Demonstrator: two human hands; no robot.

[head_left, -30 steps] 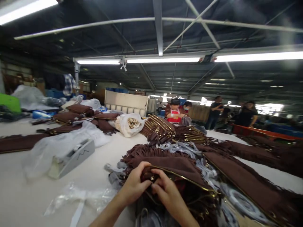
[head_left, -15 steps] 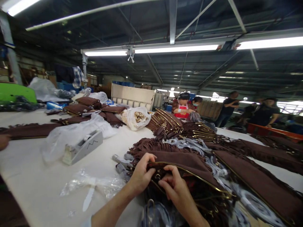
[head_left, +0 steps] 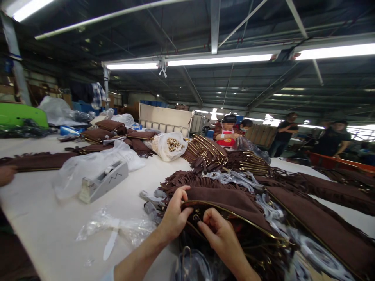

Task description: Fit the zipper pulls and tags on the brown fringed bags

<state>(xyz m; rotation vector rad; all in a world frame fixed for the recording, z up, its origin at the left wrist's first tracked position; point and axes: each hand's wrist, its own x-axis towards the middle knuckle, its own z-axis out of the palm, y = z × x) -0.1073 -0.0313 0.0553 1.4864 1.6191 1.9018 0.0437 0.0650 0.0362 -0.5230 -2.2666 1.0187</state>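
The left hand [head_left: 172, 218] and right hand [head_left: 218, 234] both have a closed grip on the near end of a brown bag [head_left: 225, 203] at the worktop's [head_left: 47, 230] near edge, fingers pinched around a small gold fitting [head_left: 195, 217] by its gold trim. The fitting looks only part worked, and many like bags lie stacked toward the far edge, so much seems left. The fitting is too small to make out, and the right fingertips hide behind the bag's edge.
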